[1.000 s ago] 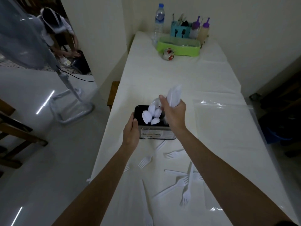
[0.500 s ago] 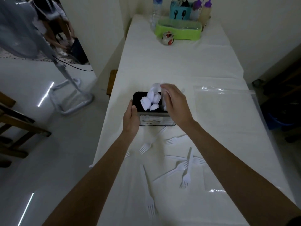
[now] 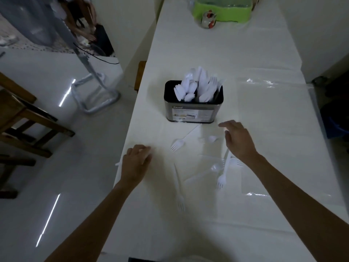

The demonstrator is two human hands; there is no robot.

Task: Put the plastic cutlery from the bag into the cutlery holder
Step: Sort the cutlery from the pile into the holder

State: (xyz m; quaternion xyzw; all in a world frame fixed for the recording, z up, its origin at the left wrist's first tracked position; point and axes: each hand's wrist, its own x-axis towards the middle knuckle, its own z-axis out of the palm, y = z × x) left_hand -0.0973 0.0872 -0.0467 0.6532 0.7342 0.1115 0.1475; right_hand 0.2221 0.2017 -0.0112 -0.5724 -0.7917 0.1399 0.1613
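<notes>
A black cutlery holder (image 3: 192, 112) with a label stands mid-table, filled with white plastic spoons and forks (image 3: 198, 86). Several loose white forks lie on the cloth in front of it: one (image 3: 177, 144) just below the holder, one (image 3: 179, 188) nearer me, more (image 3: 222, 174) under my right wrist. My left hand (image 3: 136, 163) hovers near the table's left edge, fingers loosely curled, empty. My right hand (image 3: 238, 138) is spread open above the forks at the right, holding nothing. A clear plastic bag (image 3: 272, 110) lies flat to the right.
A green tray (image 3: 222, 8) and a small jar (image 3: 207, 18) sit at the table's far end. Left of the table are a fan stand (image 3: 94, 91), a wooden chair (image 3: 22, 118), and a person at the far left. The white tablecloth (image 3: 188, 44) covers the table.
Both hands have left the holder and drawn back toward me. The cutlery my right hand held now stands in the holder. The view has tilted down.
</notes>
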